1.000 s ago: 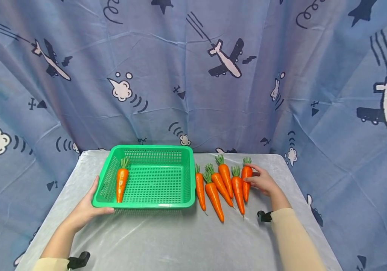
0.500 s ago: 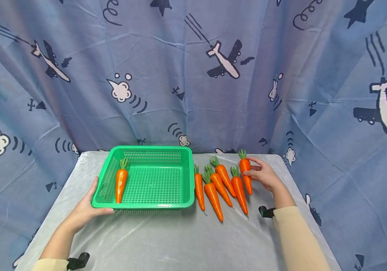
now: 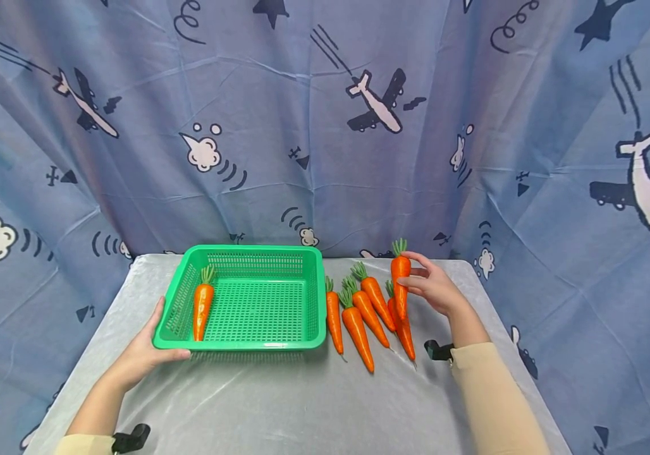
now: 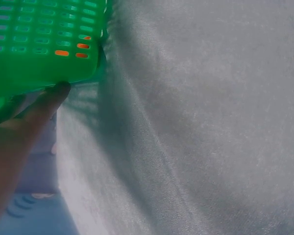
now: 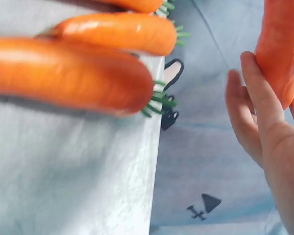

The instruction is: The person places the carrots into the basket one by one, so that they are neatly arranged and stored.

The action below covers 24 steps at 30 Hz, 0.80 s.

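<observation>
Green basket (image 3: 257,345): The slotted, rectangular plastic basket is sitting on the grey cloth-covered table (image 3: 279,404), left of the loose carrots.
Inside basket: One orange carrot with leafy green tops (image 3: 203,309) is lying beside the left wall, its tops pointing away from you.
Your left hand (image 3: 140,354): Thumb and fingers are spreading apart around the basket's near left corner, touching it.
Your right hand (image 3: 433,284): Thumb and fingers are clamping on a raised carrot (image 3: 401,268), outside the basket.
Loose carrots (image 3: 358,332): Five are lying right of the basket; the raised one is partly hiding the rightmost.
</observation>
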Motion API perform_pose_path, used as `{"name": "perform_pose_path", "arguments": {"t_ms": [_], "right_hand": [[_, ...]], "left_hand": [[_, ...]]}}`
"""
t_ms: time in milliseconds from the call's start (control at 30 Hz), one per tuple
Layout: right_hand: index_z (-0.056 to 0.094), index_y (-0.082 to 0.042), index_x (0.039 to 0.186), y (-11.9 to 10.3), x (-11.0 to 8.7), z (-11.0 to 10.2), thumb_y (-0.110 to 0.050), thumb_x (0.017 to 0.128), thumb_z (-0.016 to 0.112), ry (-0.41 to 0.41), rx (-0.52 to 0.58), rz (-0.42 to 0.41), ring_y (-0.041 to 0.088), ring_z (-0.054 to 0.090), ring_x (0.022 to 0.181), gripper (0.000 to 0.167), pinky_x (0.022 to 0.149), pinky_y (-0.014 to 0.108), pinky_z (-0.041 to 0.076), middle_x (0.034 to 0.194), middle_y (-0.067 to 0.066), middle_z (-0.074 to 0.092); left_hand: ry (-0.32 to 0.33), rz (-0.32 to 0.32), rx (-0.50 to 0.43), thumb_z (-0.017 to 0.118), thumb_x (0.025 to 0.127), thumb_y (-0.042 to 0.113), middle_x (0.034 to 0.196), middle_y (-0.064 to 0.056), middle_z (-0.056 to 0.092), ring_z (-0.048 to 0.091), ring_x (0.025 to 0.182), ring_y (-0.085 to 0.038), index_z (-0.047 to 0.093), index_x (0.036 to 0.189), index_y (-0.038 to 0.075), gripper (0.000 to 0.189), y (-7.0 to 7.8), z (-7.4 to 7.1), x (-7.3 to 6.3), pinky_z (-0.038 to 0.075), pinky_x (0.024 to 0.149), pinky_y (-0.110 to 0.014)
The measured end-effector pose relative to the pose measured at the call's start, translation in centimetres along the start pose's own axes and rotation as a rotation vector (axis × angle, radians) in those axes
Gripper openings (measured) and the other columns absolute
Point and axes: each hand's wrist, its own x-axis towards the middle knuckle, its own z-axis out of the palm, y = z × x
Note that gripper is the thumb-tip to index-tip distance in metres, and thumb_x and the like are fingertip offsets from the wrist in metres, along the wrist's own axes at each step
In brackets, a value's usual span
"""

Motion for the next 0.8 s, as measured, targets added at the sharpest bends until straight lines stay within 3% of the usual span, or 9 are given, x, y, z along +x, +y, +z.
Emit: {"name": "perform_pose_path", "arguments": {"t_ms": [267,533,800], "right_hand": [[0.034,-0.017,0.154,-2.0,0.0,1.7,-0.023,0.093,0.075,-0.007,-0.023,-0.047,0.042,0.047,0.134,0.074,0.099,0.043,0.054,0.152,0.025,0.040],[0.038,-0.018,0.153,-3.6,0.2,3.5,-0.022,0.093,0.074,-0.045,-0.033,-0.096,0.040,0.051,0.131,0.071,0.102,0.049,0.051,0.152,0.022,0.043],[0.040,-0.024,0.155,-4.8,1.1,5.3,-0.021,0.092,0.075,-0.059,-0.034,-0.137,0.035,0.056,0.124,0.072,0.100,0.047,0.053,0.146,0.019,0.046]], "left_hand": [[0.003,0.010,0.004,0.084,0.080,0.005,0.169,-0.015,-0.011,0.011,0.149,-0.043,-0.017,0.160,0.033,0.132,0.1,0.1,-0.1,0.030,0.095,0.000],[-0.003,0.004,-0.001,0.084,0.080,0.006,0.169,-0.015,-0.012,0.012,0.149,-0.044,-0.018,0.160,0.031,0.132,0.0,-0.1,0.1,0.031,0.094,0.000],[0.000,0.004,0.002,0.084,0.080,0.005,0.169,-0.013,-0.014,0.008,0.150,-0.043,-0.017,0.160,0.035,0.131,0.1,0.0,0.0,0.029,0.094,0.001]]}}
